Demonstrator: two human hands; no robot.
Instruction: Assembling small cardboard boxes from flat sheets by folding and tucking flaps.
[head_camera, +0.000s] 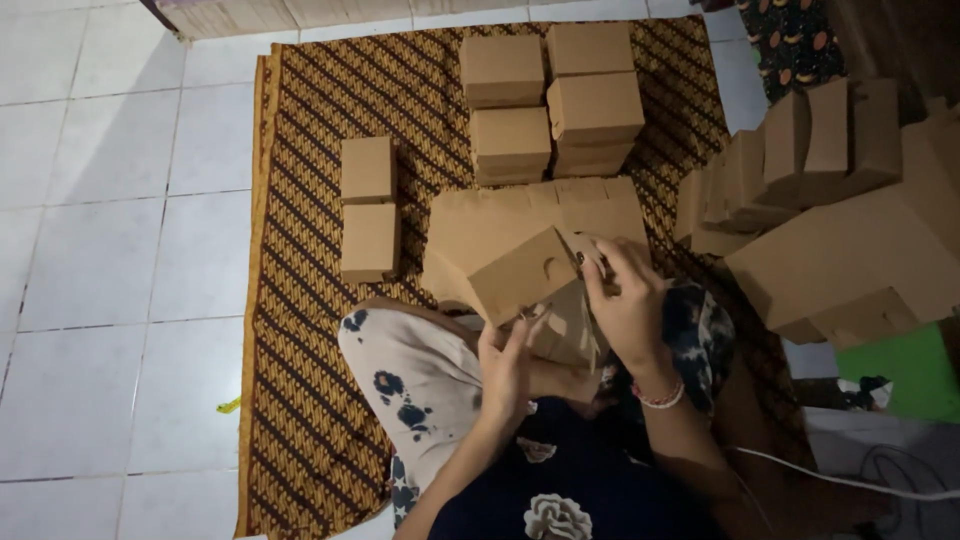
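Both hands hold a half-folded brown cardboard box (522, 272) over my lap. My left hand (510, 360) grips its near lower edge from below. At the box's right end, my right hand (628, 300) pinches a flap with its fingers; a beaded bracelet sits on that wrist. Under the box lies a stack of flat unfolded cardboard blanks (480, 215). I sit cross-legged on a brown patterned cloth (300, 380).
Several finished brown boxes (552, 100) are stacked at the far middle of the cloth, and two more (369, 208) stand to the left. A heap of folded cardboard pieces (840, 220) fills the right side. White floor tiles (100, 250) lie left; a white cable (850, 482) runs at lower right.
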